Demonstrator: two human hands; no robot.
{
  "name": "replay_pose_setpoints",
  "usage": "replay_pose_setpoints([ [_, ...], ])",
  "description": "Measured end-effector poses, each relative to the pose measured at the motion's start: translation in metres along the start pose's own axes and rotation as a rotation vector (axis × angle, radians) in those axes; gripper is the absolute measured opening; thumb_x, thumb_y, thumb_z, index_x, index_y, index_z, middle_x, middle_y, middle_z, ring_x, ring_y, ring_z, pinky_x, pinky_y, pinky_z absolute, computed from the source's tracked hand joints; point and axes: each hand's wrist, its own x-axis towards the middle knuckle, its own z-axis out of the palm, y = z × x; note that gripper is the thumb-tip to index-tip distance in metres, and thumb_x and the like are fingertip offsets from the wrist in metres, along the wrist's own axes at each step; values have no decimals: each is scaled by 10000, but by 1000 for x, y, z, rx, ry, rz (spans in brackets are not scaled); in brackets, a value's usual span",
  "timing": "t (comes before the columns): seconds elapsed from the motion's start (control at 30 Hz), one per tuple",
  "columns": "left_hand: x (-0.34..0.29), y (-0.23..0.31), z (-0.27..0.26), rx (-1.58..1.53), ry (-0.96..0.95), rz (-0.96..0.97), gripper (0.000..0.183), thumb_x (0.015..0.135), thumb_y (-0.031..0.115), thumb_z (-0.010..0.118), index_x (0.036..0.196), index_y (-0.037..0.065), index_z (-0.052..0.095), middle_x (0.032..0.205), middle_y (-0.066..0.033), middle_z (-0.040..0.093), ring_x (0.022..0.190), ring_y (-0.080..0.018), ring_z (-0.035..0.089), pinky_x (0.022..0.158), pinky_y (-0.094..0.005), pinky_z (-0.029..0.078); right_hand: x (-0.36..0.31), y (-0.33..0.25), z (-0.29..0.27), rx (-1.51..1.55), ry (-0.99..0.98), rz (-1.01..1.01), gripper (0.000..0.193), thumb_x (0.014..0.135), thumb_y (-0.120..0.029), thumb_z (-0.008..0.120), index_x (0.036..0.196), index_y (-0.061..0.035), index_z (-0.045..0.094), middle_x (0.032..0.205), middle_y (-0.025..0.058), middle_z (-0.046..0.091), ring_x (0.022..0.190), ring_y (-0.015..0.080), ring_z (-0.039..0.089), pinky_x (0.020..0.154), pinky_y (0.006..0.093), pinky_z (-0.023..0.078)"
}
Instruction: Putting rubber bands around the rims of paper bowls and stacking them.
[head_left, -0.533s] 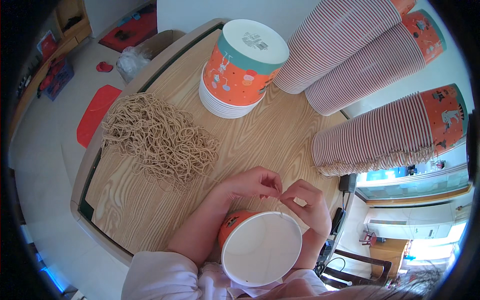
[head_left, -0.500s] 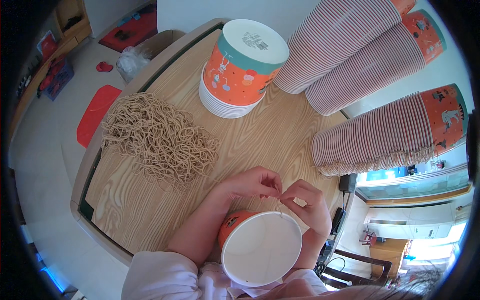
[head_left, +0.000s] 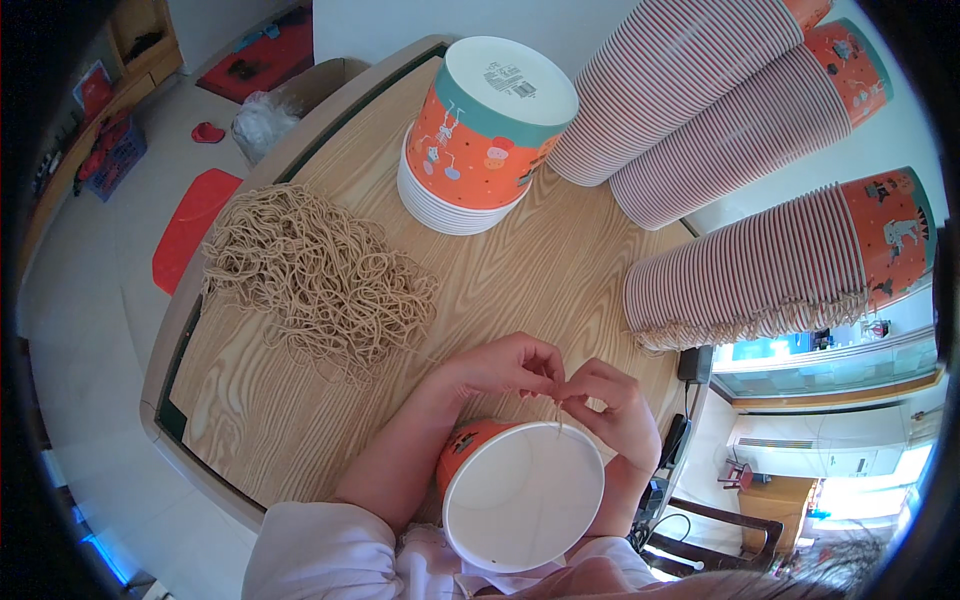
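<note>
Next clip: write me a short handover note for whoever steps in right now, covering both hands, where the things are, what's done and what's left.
Left hand and right hand: fingertips pinched together on a thin tan string at the far rim of the open paper bucket, held against the body.
Pile of strings lies on the wooden table, to the left.
Done: cannot tell whether any bucket is finished.
Left: this string is not yet seated; bucket stacks wait at the back and right.

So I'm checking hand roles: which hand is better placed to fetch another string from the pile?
Left, probably. The left hand is on the side of the string pile; the right hand is further away, by the paper bucket.
</note>
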Motion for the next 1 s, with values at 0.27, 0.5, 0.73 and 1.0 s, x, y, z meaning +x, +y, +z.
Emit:
replay_pose_setpoints([
  [0.27,1,-10,-3,170,146,-43,75,830,87,676,872,38,638,713,7,604,600,-59,517,531,-217,420,-3,3,-4,157,-149,-131,170,733,30,704,894,-23,688,807,86,624,747,222,629,627,306,495],
  [0.5,1,-7,-2,155,262,-127,74,828,71,679,878,33,641,712,-2,599,590,-68,516,521,-237,432,-4,1,-12,230,-228,-176,162,751,16,696,905,-32,692,806,86,619,750,227,621,624,305,483],
  [0.73,1,-14,-5,391,100,48,242,792,85,701,1021,21,654,808,-38,642,721,-118,585,657,-268,495,-4,1,-10,216,-249,-164,156,753,4,696,903,-36,690,813,86,613,745,230,617,625,317,481],
  [1.0,-3,-1,0,257,-327,-17,256,785,125,723,1012,19,673,931,-64,682,851,-123,623,764,-270,505,-6,3,-8,144,-250,-152,168,745,-4,699,907,-48,682,830,91,610,756,256,620,634,329,497],
])
